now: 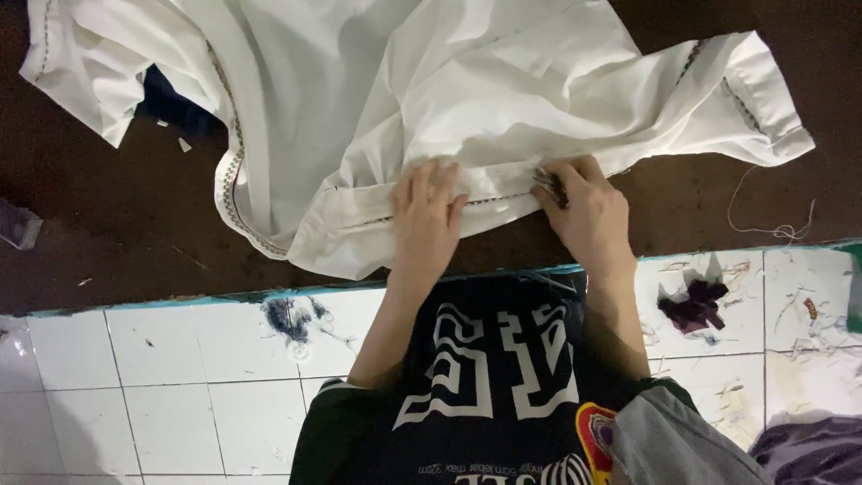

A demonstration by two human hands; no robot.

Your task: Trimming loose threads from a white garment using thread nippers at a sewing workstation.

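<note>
Pinched between the fingers of the right hand (pixel 588 211) is a small metal tool (pixel 548 184), its tip set against the stitched band of a white garment (pixel 431 81), while the left hand (pixel 426 211) is pressed flat, fingers spread, on the same band just beside it. Spread in loose folds over a dark brown table (pixel 117 224), the garment is edged with patterned trim. Below the table edge, white floor tiles (pixel 162 386) are seen, littered with thread scraps and 1 dark purple cloth scrap (pixel 691 305).
</note>
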